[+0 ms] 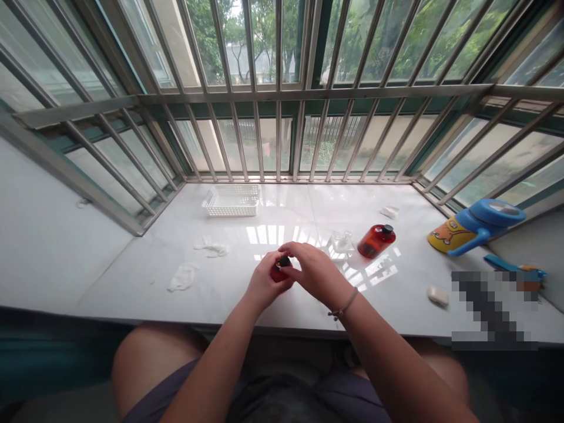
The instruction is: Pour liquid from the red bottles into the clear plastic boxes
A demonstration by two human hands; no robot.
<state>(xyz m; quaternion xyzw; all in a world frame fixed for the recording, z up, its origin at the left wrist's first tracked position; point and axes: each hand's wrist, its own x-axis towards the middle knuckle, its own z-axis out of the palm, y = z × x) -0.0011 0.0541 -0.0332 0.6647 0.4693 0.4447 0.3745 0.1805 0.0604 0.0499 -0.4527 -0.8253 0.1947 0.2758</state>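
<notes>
My left hand point(263, 281) is wrapped around a small red bottle point(277, 274) with a dark top, just above the front part of the white counter. From the right, my right hand point(314, 269) reaches over it, its thumb and fingertips closed on the black cap point(284, 261). My fingers cover much of the bottle. To the right of my hands stands a small clear glass container point(341, 242). Beyond that is a larger, see-through red bottle point(376, 241) with a black cap.
A white perforated basket point(232, 202) sits at the back left of the counter point(127, 282). Crumpled white tissues point(183, 277) lie at left, another scrap point(389, 211) at back right. A pale block point(437, 296) and a blue-and-yellow drinking bottle point(476, 226) are at right. Metal bars point(282, 94) line the window.
</notes>
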